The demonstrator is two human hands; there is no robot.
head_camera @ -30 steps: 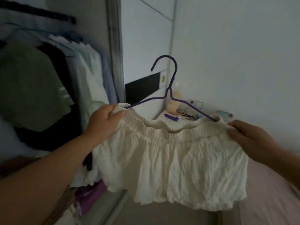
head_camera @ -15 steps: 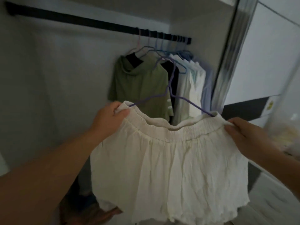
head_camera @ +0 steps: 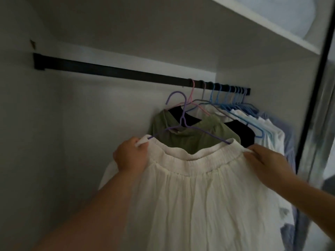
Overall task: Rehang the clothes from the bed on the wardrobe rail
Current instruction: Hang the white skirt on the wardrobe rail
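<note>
Two hands are engaged on one garment. White skirt [head_camera: 199, 196] is held up in front of the open wardrobe, elastic waistband stretched sideways, fabric hanging down from it. Left hand [head_camera: 131, 156] is curled round the left end of the waistband, with fabric bunched under the fingers. Right hand [head_camera: 266, 160] grips the right end; fingertips pinch the waistband edge. Arms enter from the lower left and lower right.

Purple hanger [head_camera: 183, 122] is threaded into the waistband: its sloping wire arms disappear into the fabric just beside each hand. Its hook points up and curls left, and sits below the black rail [head_camera: 117, 71], apart from it, not hooked on.

Rail runs from a bracket on the left wall to the right side of the compartment. Left part of the rail is bare. On the right part a tight group of hangers is seen, pink and grey nearest, then several blue. On these a green top [head_camera: 203, 134] with a black garment [head_camera: 239, 131] behind it is hung, then a row of white and pale blue shirts [head_camera: 268, 133] packed toward the right end. Green top is directly behind the skirt's waistband; whether they touch cannot be told.

White shelf [head_camera: 272, 31] is fixed above the rail. Dark door frame [head_camera: 313, 98] runs down the right edge. Lighting is dim.
</note>
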